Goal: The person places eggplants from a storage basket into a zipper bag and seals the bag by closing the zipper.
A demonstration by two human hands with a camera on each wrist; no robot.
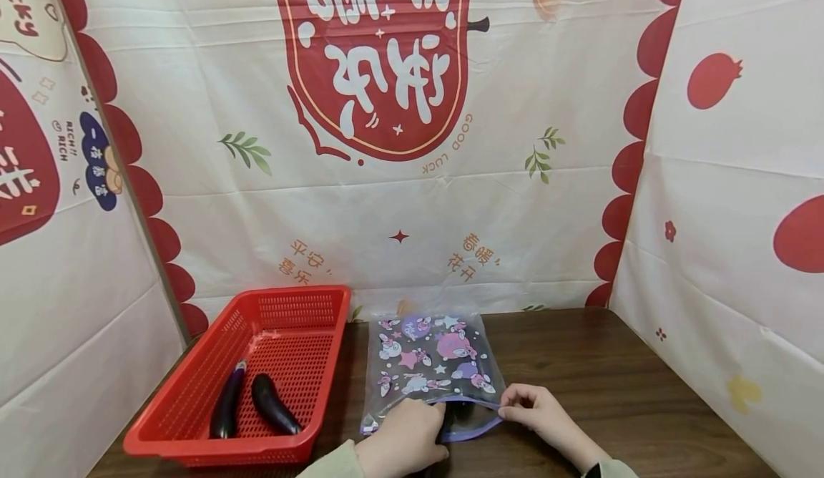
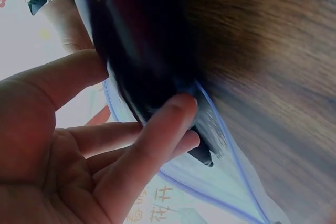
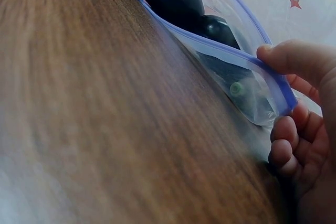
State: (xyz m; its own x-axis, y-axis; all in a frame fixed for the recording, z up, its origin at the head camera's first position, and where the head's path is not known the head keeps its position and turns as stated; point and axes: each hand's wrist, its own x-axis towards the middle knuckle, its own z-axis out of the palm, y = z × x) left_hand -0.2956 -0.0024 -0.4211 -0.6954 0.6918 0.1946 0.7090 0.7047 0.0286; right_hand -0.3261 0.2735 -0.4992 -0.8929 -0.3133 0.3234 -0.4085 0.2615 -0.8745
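My left hand (image 1: 407,435) grips a dark purple eggplant (image 2: 142,40) at the mouth of a clear zip bag (image 1: 428,349). In the left wrist view, thumb and fingers lie round its sides, and its far end is between the bag's lips. The bag lies flat, printed with pink and purple cartoons, its purple-edged mouth toward me. My right hand (image 1: 543,417) pinches the right corner of that mouth, which gapes. In the right wrist view, another dark rounded form (image 3: 218,30) shows within the bag, near a small pale green round end (image 3: 236,88).
A red plastic basket (image 1: 241,451) stands to the left with two eggplants in it, one long (image 1: 227,406) and one shorter (image 1: 273,405). Beneath everything is a dark wooden table (image 1: 579,356). Printed white cloth (image 1: 412,206) hangs at the back and both sides.
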